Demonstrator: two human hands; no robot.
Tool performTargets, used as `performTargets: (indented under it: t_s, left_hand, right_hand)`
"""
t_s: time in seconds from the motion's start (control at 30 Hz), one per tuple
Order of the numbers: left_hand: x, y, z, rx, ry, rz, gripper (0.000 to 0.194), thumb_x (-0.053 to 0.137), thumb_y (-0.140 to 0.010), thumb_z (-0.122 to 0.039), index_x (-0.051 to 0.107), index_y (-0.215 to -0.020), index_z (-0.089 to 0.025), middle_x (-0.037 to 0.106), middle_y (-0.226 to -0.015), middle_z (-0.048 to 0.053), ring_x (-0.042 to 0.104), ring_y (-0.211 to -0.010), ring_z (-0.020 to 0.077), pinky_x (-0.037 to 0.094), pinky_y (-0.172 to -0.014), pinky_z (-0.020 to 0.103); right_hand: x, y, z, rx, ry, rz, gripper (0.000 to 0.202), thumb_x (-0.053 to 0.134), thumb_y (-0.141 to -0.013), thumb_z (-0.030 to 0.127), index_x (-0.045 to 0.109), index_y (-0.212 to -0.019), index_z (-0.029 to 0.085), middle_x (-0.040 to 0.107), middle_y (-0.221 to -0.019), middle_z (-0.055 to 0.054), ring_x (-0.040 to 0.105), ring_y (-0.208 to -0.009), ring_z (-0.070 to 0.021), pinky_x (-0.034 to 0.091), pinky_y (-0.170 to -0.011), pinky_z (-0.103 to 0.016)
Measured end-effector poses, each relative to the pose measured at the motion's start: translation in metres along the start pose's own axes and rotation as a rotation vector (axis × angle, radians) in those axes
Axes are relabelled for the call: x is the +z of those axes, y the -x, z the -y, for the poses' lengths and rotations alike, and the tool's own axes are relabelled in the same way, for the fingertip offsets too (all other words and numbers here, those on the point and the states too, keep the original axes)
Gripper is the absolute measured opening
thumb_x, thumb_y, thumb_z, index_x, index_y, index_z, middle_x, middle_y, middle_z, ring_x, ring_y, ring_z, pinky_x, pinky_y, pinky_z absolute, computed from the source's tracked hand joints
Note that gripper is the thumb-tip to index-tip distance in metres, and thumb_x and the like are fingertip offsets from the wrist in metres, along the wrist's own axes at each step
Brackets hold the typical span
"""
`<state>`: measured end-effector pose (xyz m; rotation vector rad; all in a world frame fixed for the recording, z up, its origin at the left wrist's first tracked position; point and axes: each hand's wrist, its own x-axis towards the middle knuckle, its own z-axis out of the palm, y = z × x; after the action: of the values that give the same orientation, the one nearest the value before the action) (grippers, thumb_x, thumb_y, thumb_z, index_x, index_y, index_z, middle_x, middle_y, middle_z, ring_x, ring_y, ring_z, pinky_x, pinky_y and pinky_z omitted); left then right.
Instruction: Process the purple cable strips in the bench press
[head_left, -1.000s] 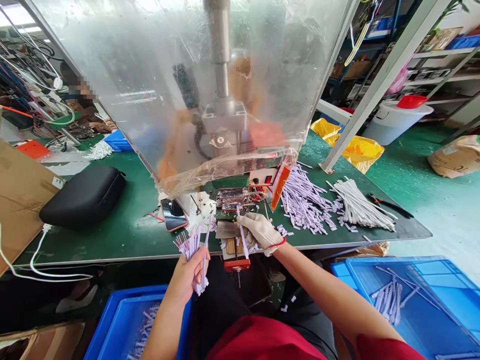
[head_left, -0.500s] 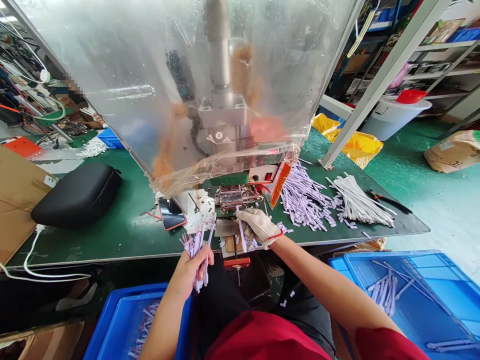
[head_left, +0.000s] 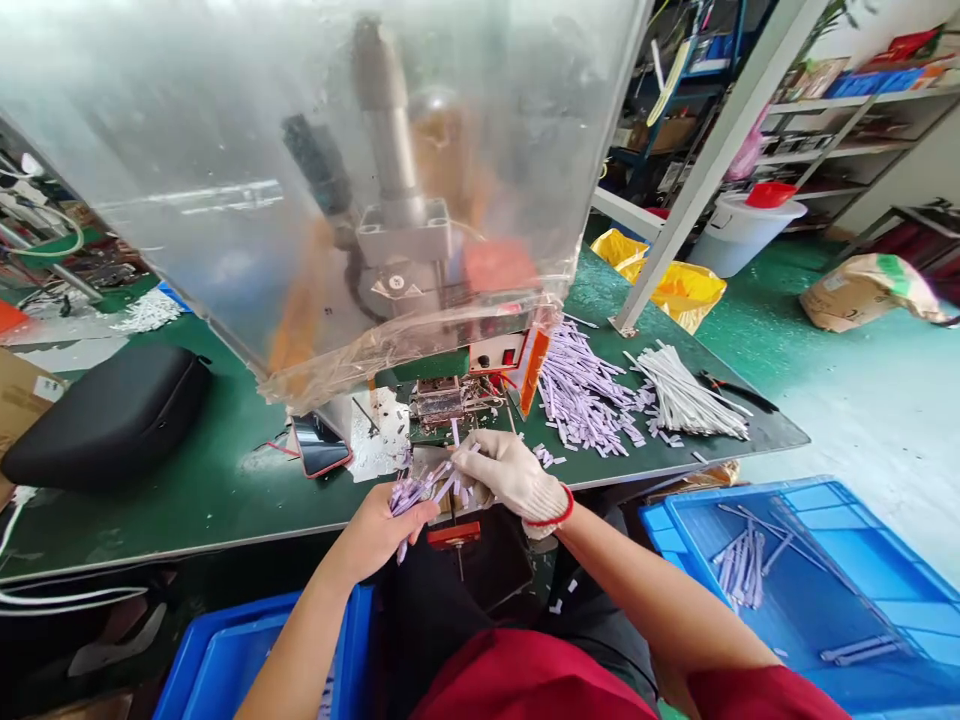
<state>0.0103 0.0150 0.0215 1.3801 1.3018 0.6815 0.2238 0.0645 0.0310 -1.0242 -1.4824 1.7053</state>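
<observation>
My bare left hand (head_left: pixel 390 530) is wrapped round a bundle of thin purple strips (head_left: pixel 420 492) in front of the bench edge. Beside it, my right hand (head_left: pixel 514 475), in a white knitted glove with a red cuff, pinches one or more purple strips by the bundle's upper end. The two hands are close together. Just beyond them is a small metal fixture (head_left: pixel 439 400) under the machine, with a strip end near its front. The machine's clear cover (head_left: pixel 315 250) hangs over the fixture. Right of the fixture lies a pile of purple strips (head_left: pixel 585 390).
White strips (head_left: pixel 690 390) and black-handled pliers (head_left: pixel 739 390) lie on the bench's right. A phone (head_left: pixel 321 445) and a black case (head_left: pixel 109 415) are on the left. Blue bins stand below on the left (head_left: pixel 202 640) and on the right (head_left: pixel 892 570). A metal post (head_left: pixel 720 170) rises at the right.
The hands have come together: my left hand's bundle has tilted rightward, and my right hand has moved from the fixture's front to the bundle. The camera view has shifted to the right.
</observation>
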Motion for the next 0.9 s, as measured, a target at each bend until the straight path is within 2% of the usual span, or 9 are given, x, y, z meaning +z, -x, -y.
performTargets:
  t_s: [0.1, 0.17, 0.27, 0.4, 0.5, 0.57, 0.63, 0.73, 0.9]
  left_hand:
    - [-0.006, -0.001, 0.005, 0.010, 0.013, 0.053, 0.039, 0.064, -0.087, -0.048, 0.058, -0.065, -0.017, 0.042, -0.042, -0.007, 0.037, -0.041, 0.0077, 0.030, -0.045, 0.022]
    - [-0.011, 0.000, 0.011, -0.028, 0.121, 0.034, 0.037, 0.063, -0.087, -0.050, 0.059, -0.072, -0.017, 0.042, -0.042, -0.007, 0.036, -0.039, 0.0082, 0.030, -0.043, 0.022]
    - [-0.010, -0.003, 0.016, -0.067, 0.337, -0.075, 0.033, 0.066, -0.085, -0.050, 0.059, -0.087, -0.017, 0.056, -0.055, -0.004, 0.048, -0.047, 0.0115, 0.038, -0.046, 0.022]
    - [0.014, -0.020, 0.012, -0.037, 0.398, -0.193, 0.031, 0.070, -0.082, -0.047, 0.059, -0.087, -0.018, 0.049, -0.049, -0.008, 0.044, -0.044, 0.0093, 0.036, -0.047, 0.020]
    - [0.035, -0.038, 0.006, -0.063, 0.225, -0.277, 0.033, 0.071, -0.080, -0.049, 0.062, -0.089, -0.018, 0.040, -0.036, -0.011, 0.032, -0.034, 0.0082, 0.026, -0.041, 0.019]
    - [0.043, -0.048, 0.003, -0.099, 0.135, -0.291, 0.039, 0.070, -0.078, -0.049, 0.066, -0.100, -0.017, 0.042, -0.032, -0.010, 0.033, -0.031, 0.0101, 0.027, -0.040, 0.020]
    - [0.048, -0.054, 0.001, -0.108, 0.089, -0.287, 0.035, 0.068, -0.079, -0.049, 0.068, -0.092, -0.017, 0.041, -0.030, -0.009, 0.036, -0.030, 0.0118, 0.031, -0.040, 0.022]
    - [0.049, -0.058, -0.001, -0.088, 0.084, -0.278, 0.034, 0.065, -0.082, -0.048, 0.059, -0.063, -0.020, 0.041, -0.030, -0.007, 0.038, -0.031, 0.0114, 0.036, -0.043, 0.024]
    - [0.035, -0.049, -0.010, -0.067, 0.157, -0.237, 0.030, 0.064, -0.083, -0.044, 0.061, -0.069, -0.018, 0.043, -0.034, -0.007, 0.037, -0.031, 0.0097, 0.031, -0.040, 0.021]
  right_hand:
    - [-0.022, 0.004, -0.005, 0.008, 0.012, -0.148, 0.036, 0.059, -0.086, 0.054, 0.058, -0.080, 0.018, 0.062, -0.064, 0.001, 0.052, -0.042, -0.0095, 0.042, -0.040, -0.020]
    - [-0.058, 0.004, -0.006, 0.025, 0.149, -0.332, 0.033, 0.055, -0.089, 0.052, 0.060, -0.086, 0.019, 0.065, -0.066, 0.000, 0.056, -0.046, -0.0113, 0.045, -0.045, -0.022]
    - [-0.123, -0.006, -0.006, 0.076, 0.641, -0.582, 0.028, 0.050, -0.091, 0.041, 0.066, -0.098, 0.020, 0.070, -0.074, -0.003, 0.065, -0.063, -0.0162, 0.047, -0.060, -0.024]
    - [-0.176, -0.040, -0.007, 0.274, 1.189, -0.551, 0.040, 0.051, -0.088, 0.044, 0.071, -0.099, 0.012, 0.072, -0.097, -0.018, 0.067, -0.093, -0.0281, 0.046, -0.074, -0.030]
    - [-0.186, -0.061, -0.005, 0.364, 1.241, -0.451, 0.039, 0.054, -0.086, 0.038, 0.073, -0.099, 0.006, 0.071, -0.101, -0.023, 0.067, -0.095, -0.0299, 0.045, -0.073, -0.030]
    - [-0.191, -0.062, -0.002, 0.361, 1.215, -0.399, 0.033, 0.056, -0.084, 0.033, 0.074, -0.091, 0.007, 0.072, -0.094, -0.022, 0.068, -0.088, -0.0274, 0.044, -0.068, -0.028]
    - [-0.195, -0.055, 0.000, 0.364, 1.189, -0.343, 0.031, 0.054, -0.084, 0.032, 0.074, -0.084, 0.009, 0.073, -0.085, -0.017, 0.068, -0.080, -0.0239, 0.043, -0.064, -0.027]
    - [-0.199, -0.041, -0.002, 0.352, 1.170, -0.356, 0.037, 0.049, -0.087, 0.039, 0.074, -0.085, 0.012, 0.073, -0.081, -0.014, 0.067, -0.075, -0.0215, 0.042, -0.061, -0.026]
    - [-0.188, -0.053, -0.006, 0.367, 1.246, -0.445, 0.047, 0.051, -0.086, 0.046, 0.074, -0.101, 0.008, 0.071, -0.100, -0.022, 0.067, -0.093, -0.0286, 0.046, -0.073, -0.030]
